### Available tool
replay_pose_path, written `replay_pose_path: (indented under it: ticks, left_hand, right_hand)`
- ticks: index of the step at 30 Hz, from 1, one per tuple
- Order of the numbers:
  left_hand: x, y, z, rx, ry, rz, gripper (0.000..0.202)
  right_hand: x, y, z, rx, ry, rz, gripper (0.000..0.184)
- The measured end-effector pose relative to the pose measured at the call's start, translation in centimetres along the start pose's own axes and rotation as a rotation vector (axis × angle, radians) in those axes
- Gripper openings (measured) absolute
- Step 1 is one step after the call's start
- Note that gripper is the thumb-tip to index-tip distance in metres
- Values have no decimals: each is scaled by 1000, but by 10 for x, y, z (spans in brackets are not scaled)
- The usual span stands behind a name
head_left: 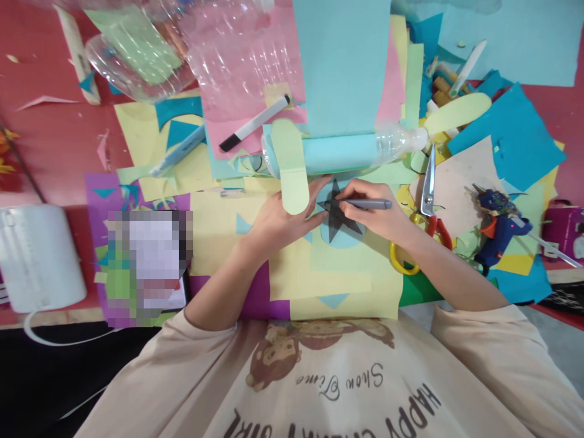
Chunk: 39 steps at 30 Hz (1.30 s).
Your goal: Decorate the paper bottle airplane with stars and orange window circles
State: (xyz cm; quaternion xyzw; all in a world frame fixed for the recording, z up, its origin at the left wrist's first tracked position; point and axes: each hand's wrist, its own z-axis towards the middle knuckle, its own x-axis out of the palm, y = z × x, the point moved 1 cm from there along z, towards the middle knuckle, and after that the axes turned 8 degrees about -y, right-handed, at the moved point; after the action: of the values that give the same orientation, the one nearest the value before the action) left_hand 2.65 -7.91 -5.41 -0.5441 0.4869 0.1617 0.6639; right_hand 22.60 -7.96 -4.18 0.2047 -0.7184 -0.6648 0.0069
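My right hand (365,210) is closed around a dark grey pen (371,204), its tip pointing left at the edge of a dark grey star (336,213). The star lies on a light blue piece of paper (343,238). My left hand (283,216) rests with fingers stretched out on the left side of this paper, fingertips close to the star. Just beyond both hands, a clear plastic bottle (340,153) with light blue paper around it lies on its side. A pale green rounded strip (292,164) crosses the bottle's left end and covers part of my left hand.
Scissors (429,198) with red and yellow handles lie right of my right hand, before a blue glue gun (495,228). A white marker (255,123) lies beyond the bottle. A partly blurred phone (155,258) and a white box-like device (41,255) are at left. Paper scraps surround everything.
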Motion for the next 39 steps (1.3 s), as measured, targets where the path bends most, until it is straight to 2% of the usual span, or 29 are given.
replay_pose_path:
  ticks: [13,24,30,39]
  left_hand:
    - [-2,-3,0,7,3,32,59]
    - [-4,-7,1,-26,35,34,60]
    - [-4,-7,1,-9,14,51,60]
    - [-4,-6,0,-8,19,45,61]
  right_hand:
    - [-1,0,1,63,24,-40,10]
    - [1,2,1,10,-43,-24,10]
    - [1,1,1,-4,-46,-31,12]
    - [-2,1,1,21,13,-29,13]
